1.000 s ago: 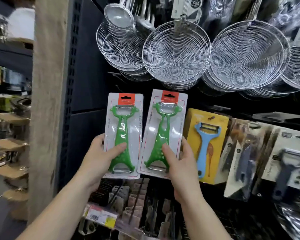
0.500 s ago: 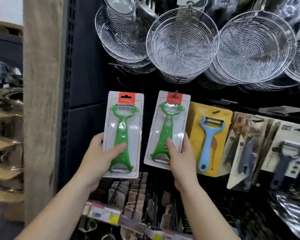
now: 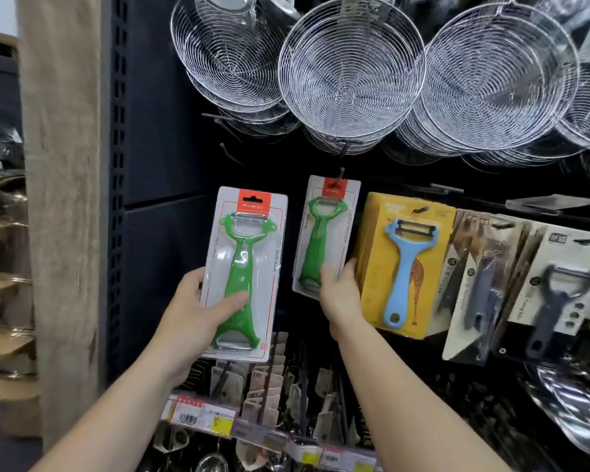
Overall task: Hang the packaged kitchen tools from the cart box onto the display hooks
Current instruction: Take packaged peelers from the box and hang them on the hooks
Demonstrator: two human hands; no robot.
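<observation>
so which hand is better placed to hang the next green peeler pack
Left. The left hand already grips a free green peeler pack, off any hook. The right hand is busy at the bottom of the other green pack, whose top sits at a hook.

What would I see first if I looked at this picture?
Probably the two green peelers in their packs: the left hand holds one green peeler out in front, and the right hand holds the other green peeler up on a hook. Right above them hang big shiny wire strainers, and to the right there is a blue peeler on a yellow card.
</observation>
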